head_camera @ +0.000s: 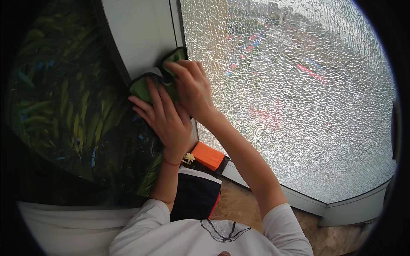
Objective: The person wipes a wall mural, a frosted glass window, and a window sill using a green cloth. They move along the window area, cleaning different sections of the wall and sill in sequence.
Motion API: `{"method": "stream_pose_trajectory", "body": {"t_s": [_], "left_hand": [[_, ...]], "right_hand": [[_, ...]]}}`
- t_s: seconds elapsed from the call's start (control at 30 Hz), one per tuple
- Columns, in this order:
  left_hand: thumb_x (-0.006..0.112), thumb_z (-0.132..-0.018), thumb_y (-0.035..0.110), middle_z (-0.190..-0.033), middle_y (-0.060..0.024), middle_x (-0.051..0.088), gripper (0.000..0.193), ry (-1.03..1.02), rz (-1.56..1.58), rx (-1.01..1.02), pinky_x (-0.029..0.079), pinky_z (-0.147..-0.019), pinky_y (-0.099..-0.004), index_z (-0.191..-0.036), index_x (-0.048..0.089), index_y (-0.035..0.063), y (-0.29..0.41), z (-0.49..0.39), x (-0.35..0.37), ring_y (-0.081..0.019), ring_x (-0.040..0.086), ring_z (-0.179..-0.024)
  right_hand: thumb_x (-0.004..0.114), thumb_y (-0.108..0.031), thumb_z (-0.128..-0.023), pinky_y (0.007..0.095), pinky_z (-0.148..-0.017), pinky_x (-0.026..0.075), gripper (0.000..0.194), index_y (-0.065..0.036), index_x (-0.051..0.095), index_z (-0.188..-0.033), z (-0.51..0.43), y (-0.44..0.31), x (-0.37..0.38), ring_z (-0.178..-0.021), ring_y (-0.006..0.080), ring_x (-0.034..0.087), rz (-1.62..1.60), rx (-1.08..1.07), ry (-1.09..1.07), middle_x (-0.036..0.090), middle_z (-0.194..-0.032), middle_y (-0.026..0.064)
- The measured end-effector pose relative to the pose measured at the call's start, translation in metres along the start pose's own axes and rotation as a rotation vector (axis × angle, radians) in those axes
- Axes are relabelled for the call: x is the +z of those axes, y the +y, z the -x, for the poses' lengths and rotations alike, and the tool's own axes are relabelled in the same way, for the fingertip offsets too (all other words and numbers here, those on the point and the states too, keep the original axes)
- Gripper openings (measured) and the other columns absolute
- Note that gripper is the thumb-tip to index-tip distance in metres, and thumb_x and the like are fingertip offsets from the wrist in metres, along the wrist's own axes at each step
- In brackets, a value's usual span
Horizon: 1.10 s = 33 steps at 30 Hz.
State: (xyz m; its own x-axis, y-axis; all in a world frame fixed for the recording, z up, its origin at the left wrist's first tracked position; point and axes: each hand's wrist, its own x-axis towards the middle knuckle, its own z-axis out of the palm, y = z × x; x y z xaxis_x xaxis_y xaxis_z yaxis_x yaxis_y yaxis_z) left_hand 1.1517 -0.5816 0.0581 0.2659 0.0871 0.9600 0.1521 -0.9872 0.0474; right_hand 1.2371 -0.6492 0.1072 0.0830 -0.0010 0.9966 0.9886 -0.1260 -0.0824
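Observation:
A green cloth with a dark edge (140, 89) lies against the pale metal window frame (144, 35), close to the textured glass. My left hand (168, 120) presses on its lower part with the fingers spread and pointing up. My right hand (193, 88) grips the cloth's upper part at the frame's inner edge, beside the glass. Part of the cloth is folded, and its middle is hidden beneath my hands. A thin red string circles my left wrist.
Textured window glass (294, 105) fills the right side. Below my hands are a folded orange cloth (208, 155) on a dark object, a pale flower (188, 157) and a dark, white-edged fabric (197, 195). A dark surface with leaf shapes (70, 105) stands left, above white fabric (80, 220).

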Motion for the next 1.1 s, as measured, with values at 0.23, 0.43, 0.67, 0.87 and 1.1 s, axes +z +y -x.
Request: {"method": "stream_pose_trajectory", "body": {"t_s": [0.23, 0.43, 0.67, 0.87, 1.1], "left_hand": [[0.053, -0.1, 0.026, -0.157, -0.0293, 0.036, 0.062, -0.252, 0.073, 0.034, 0.016, -0.118, -0.0683, -0.147, 0.04, -0.012, -0.018, 0.092, 0.007, -0.0593, 0.022, -0.146], [0.058, -0.097, 0.025, -0.155, -0.0272, 0.04, 0.062, -0.253, -0.079, 0.063, 0.018, -0.118, -0.0673, -0.144, 0.043, -0.013, -0.015, 0.039, 0.003, -0.0549, 0.031, -0.146], [0.049, -0.103, 0.017, -0.161, -0.0226, 0.037, 0.054, -0.039, -0.261, 0.039, 0.014, -0.121, -0.0632, -0.15, 0.04, -0.0064, 0.001, -0.013, 0.015, -0.0489, 0.028, -0.15], [0.052, -0.103, 0.017, -0.161, -0.0232, 0.037, 0.052, -0.281, 0.202, -0.026, 0.022, -0.121, -0.0579, -0.149, 0.044, -0.0061, 0.013, 0.089, 0.057, -0.0451, 0.037, -0.147], [0.058, -0.101, 0.026, -0.161, -0.0297, 0.029, 0.057, -0.497, 0.866, 0.212, 0.017, -0.12, -0.0666, -0.147, 0.044, -0.0041, 0.013, 0.121, 0.076, -0.052, 0.024, -0.15]], "right_hand": [[0.062, 0.01, -0.069, 0.0466, -0.077, 0.053, 0.047, 0.0, 0.063, -0.115, 0.123, 0.013, 0.003, -0.092, 0.0395, 0.059, 0.011, 0.098, -0.191, 0.06, -0.108, 0.0195], [0.066, -0.001, -0.079, 0.0464, -0.093, 0.054, 0.054, -0.002, 0.06, -0.133, 0.067, 0.01, 0.003, -0.117, 0.0428, 0.057, 0.057, 0.054, -0.142, 0.056, -0.127, 0.0217], [0.065, -0.005, -0.085, 0.0448, -0.1, 0.052, 0.048, -0.001, 0.061, -0.132, 0.015, 0.009, 0.006, -0.127, 0.0409, 0.055, 0.067, 0.097, -0.079, 0.056, -0.134, 0.0202], [0.064, -0.002, -0.084, 0.0432, -0.094, 0.054, 0.04, 0.002, 0.063, -0.124, 0.137, 0.031, -0.027, -0.115, 0.0364, 0.062, 0.156, 0.134, -0.368, 0.061, -0.126, 0.018], [0.071, 0.001, -0.075, 0.0379, -0.079, 0.049, 0.036, -0.006, 0.075, -0.11, 0.14, -0.01, -0.11, -0.093, 0.0278, 0.058, 0.387, 0.014, -0.007, 0.061, -0.1, 0.0076]]}}
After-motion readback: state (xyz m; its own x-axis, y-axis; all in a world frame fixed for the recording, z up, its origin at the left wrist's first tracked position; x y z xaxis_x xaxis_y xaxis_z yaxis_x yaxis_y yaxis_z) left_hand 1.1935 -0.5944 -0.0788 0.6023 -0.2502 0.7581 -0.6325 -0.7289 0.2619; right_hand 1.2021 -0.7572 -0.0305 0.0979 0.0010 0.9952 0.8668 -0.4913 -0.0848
